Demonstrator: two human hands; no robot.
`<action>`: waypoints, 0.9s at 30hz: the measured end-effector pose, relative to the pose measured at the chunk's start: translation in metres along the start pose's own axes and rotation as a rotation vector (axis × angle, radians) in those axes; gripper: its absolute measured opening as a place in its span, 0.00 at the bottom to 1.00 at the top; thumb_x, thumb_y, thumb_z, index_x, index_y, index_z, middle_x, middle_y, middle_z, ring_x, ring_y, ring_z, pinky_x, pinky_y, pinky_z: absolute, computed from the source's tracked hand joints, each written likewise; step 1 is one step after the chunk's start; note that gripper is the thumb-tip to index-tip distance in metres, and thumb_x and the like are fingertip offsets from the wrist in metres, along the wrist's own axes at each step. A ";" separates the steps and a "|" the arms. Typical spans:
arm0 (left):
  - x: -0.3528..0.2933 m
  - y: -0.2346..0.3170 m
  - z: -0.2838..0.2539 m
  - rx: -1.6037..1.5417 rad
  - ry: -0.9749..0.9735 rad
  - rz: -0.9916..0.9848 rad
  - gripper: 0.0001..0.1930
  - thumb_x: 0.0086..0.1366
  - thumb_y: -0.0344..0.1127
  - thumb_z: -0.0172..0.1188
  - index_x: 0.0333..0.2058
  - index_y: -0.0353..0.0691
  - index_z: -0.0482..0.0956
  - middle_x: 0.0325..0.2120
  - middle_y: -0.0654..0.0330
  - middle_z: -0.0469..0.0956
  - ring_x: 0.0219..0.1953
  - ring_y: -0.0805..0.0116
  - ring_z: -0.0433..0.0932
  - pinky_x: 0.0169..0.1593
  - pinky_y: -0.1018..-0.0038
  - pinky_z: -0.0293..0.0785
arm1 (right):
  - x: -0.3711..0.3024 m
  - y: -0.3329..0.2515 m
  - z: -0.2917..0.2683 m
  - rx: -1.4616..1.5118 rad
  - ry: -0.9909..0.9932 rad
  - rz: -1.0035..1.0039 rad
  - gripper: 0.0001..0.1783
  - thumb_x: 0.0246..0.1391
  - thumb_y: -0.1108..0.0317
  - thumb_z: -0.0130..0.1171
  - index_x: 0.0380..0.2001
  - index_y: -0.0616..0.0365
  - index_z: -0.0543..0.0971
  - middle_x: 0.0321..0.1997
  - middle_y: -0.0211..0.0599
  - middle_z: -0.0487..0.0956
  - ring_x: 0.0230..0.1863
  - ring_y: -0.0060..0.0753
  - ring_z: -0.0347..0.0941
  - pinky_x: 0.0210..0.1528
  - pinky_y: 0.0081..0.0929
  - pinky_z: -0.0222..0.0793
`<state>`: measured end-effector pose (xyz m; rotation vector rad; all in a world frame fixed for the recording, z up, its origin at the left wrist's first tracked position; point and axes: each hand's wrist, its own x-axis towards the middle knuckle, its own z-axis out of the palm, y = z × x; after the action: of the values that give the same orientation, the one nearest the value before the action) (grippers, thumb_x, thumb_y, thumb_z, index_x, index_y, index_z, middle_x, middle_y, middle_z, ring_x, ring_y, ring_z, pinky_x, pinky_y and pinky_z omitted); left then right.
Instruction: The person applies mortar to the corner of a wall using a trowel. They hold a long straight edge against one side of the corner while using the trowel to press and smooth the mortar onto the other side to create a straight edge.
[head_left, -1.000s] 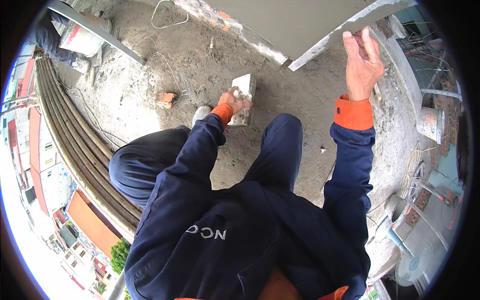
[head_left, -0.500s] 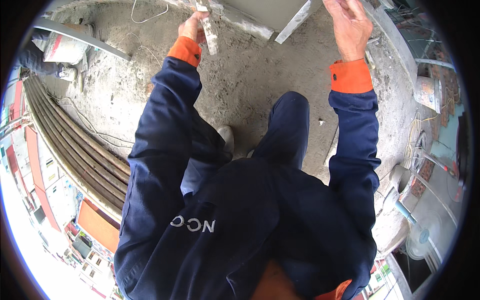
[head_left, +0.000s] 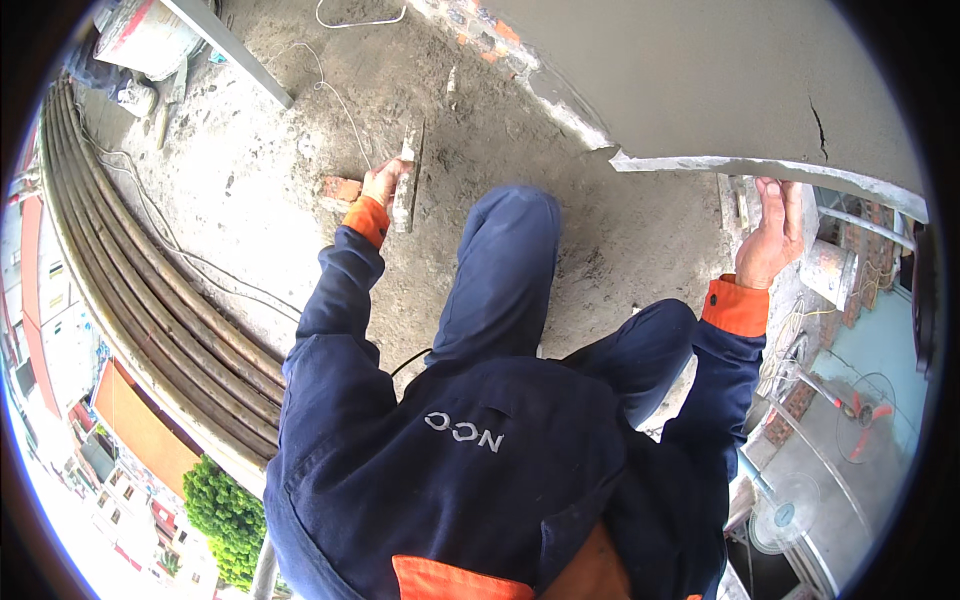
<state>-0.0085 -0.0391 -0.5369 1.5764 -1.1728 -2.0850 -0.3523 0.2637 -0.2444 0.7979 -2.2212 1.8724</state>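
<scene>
My left hand [head_left: 385, 183] is closed around a narrow, mortar-smeared plastering float [head_left: 405, 190], seen nearly edge-on over the rough floor. Ahead and to the right stands a grey plastered wall [head_left: 700, 80] with a dark crack near its right end. A pale strip [head_left: 700, 163] runs along the wall's near edge. My right hand [head_left: 772, 235] is raised at this strip, its fingers stretched upward with the tips at or just under it. Whether they press on it I cannot tell, and nothing shows in that palm.
A broken brick [head_left: 340, 188] lies beside my left hand. Bundled pipes [head_left: 170, 280] curve along the left edge. A metal bar [head_left: 235, 55] and a white bucket [head_left: 150, 40] are at far left; another bucket [head_left: 828, 272] and a fan [head_left: 783, 515] are at right.
My view has turned, showing more of the plastered wall. My left hand, still gripping the float, appears lower; my right hand appears lower and farther right. My knees are more bent.
</scene>
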 end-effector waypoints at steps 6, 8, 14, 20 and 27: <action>0.027 0.005 0.001 -0.038 0.196 0.025 0.26 0.49 0.53 0.69 0.35 0.33 0.82 0.26 0.61 0.77 0.27 0.69 0.72 0.33 0.69 0.67 | 0.002 -0.001 0.004 0.025 -0.010 -0.007 0.21 0.61 0.77 0.57 0.58 0.69 0.75 0.49 0.41 0.79 0.49 0.32 0.77 0.57 0.33 0.75; 0.042 0.021 0.004 -0.026 0.324 0.052 0.29 0.46 0.56 0.71 0.34 0.33 0.81 0.26 0.60 0.76 0.27 0.67 0.72 0.34 0.66 0.67 | 0.001 0.001 0.010 0.047 -0.012 -0.012 0.21 0.62 0.77 0.56 0.58 0.67 0.75 0.48 0.39 0.78 0.50 0.31 0.77 0.57 0.33 0.75; 0.090 0.041 -0.003 -0.210 0.183 0.193 0.46 0.41 0.60 0.72 0.52 0.26 0.77 0.59 0.41 0.68 0.59 0.46 0.67 0.58 0.49 0.63 | -0.002 -0.003 0.009 -0.129 -0.010 -0.082 0.21 0.62 0.72 0.60 0.58 0.61 0.77 0.42 0.33 0.77 0.45 0.26 0.74 0.48 0.24 0.72; 0.116 0.076 0.047 -0.223 0.238 0.103 0.18 0.46 0.50 0.73 0.22 0.44 0.77 0.17 0.66 0.71 0.15 0.70 0.65 0.22 0.67 0.62 | -0.002 -0.003 0.006 -0.119 -0.032 -0.071 0.21 0.62 0.72 0.59 0.59 0.60 0.76 0.44 0.35 0.77 0.45 0.25 0.73 0.50 0.24 0.70; 0.196 0.104 0.101 -0.233 0.336 0.229 0.32 0.45 0.48 0.71 0.45 0.29 0.83 0.37 0.53 0.82 0.38 0.61 0.78 0.45 0.65 0.72 | -0.002 0.000 -0.005 -0.185 -0.070 -0.097 0.23 0.63 0.72 0.57 0.61 0.61 0.74 0.45 0.35 0.75 0.47 0.27 0.72 0.49 0.24 0.69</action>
<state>-0.1964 -0.1865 -0.5851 1.5264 -0.9082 -1.6650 -0.3518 0.2690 -0.2442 0.9324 -2.3098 1.5924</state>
